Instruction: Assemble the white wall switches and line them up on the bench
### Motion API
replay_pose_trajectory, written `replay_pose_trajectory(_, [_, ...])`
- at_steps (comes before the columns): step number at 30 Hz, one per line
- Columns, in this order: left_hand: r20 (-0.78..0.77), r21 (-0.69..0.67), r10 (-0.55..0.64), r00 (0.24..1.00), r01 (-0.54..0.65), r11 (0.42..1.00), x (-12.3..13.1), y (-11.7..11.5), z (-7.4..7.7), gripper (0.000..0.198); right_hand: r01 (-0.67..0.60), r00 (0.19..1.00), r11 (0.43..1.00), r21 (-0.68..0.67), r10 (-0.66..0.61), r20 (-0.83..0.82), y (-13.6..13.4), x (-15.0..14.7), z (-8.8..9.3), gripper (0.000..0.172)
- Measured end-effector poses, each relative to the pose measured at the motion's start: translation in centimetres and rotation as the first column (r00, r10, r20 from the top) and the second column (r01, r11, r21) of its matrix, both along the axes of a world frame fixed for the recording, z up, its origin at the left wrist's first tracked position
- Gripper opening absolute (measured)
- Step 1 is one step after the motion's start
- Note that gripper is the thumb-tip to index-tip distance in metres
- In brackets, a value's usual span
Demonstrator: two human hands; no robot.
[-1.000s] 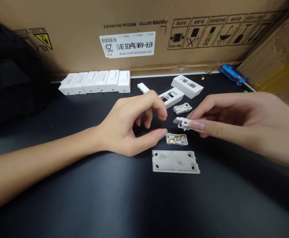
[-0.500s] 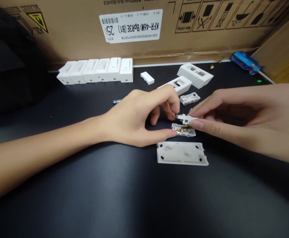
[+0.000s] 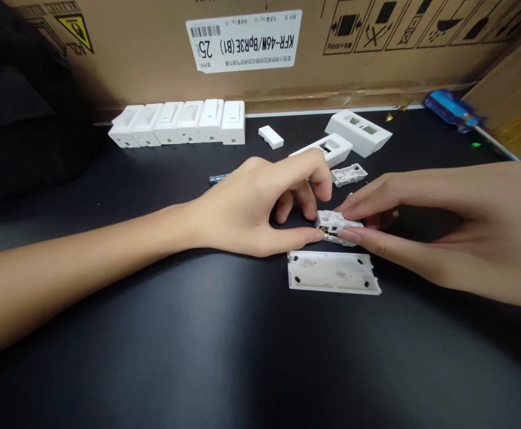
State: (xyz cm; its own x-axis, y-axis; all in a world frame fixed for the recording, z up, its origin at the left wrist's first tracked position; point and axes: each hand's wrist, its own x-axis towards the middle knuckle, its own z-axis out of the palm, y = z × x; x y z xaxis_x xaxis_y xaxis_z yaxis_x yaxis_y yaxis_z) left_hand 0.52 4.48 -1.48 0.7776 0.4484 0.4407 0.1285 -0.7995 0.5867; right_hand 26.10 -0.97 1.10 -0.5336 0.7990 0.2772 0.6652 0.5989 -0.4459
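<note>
Two white plastic parts of a small switch housing lie one on the other on the black tabletop. The upper piece point(image 3: 331, 218) is pinched at its right end between thumb and fingers of my right hand point(image 3: 448, 229). Beneath it, the lower housing point(image 3: 331, 237) shows a bit of brass metal in the gap. My left hand point(image 3: 256, 208) steadies the left end, thumb at the front corner and curled fingers behind. Just in front lies a flat white backplate point(image 3: 332, 273) with dark holes.
Behind my hands lie a small white molded part point(image 3: 349, 174), two white switch covers point(image 3: 357, 132) and a white rocker cap point(image 3: 270, 137). Several assembled switches point(image 3: 177, 124) stand in a row. A blue-handled screwdriver point(image 3: 452, 110) rests by the cardboard box point(image 3: 130, 59).
My right hand has lowered the upper piece onto the lower housing, hiding most of the brass parts. My left hand keeps its place at the housing's left end. The view has shifted slightly.
</note>
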Motion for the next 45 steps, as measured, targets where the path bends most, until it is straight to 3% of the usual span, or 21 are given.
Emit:
replay_pose_trajectory(10, [-0.012,-0.019,-0.012,1.0,0.011,1.0,0.0,0.2,-0.1,0.034,-0.039,0.997,0.994,0.1,0.032,0.073,-0.4,0.0,0.2,0.018])
replay_pose_trajectory(20, [-0.001,-0.043,-0.011,1.0,0.011,0.999,0.1,0.1,-0.3,0.033,0.003,0.999,0.996,0.089,-0.007,0.048,-0.6,-0.3,0.5,0.014])
replay_pose_trajectory(28, [-0.042,0.006,-0.013,0.999,0.013,1.0,0.1,0.1,0.2,0.018,-0.037,0.999,0.991,0.128,0.033,0.04,-0.9,-0.5,0.4,0.011])
replay_pose_trajectory(35, [-0.054,0.068,-0.062,0.997,0.066,0.996,-0.1,0.2,0.3,0.004,-0.11,0.994,0.991,0.079,0.108,0.03,-0.5,-0.1,0.8,0.012])
replay_pose_trajectory(42, [-0.061,0.122,-0.071,0.996,0.078,0.989,-0.1,0.3,0.1,0.013,0.051,0.998,0.995,-0.082,-0.053,-0.026,-0.7,-0.3,1.2,0.017])
replay_pose_trajectory(45, [-0.058,0.139,-0.064,0.996,0.072,0.988,-0.1,0.1,0.1,0.012,0.046,0.998,0.988,-0.15,-0.051,-0.029,-0.6,-0.1,1.1,0.025])
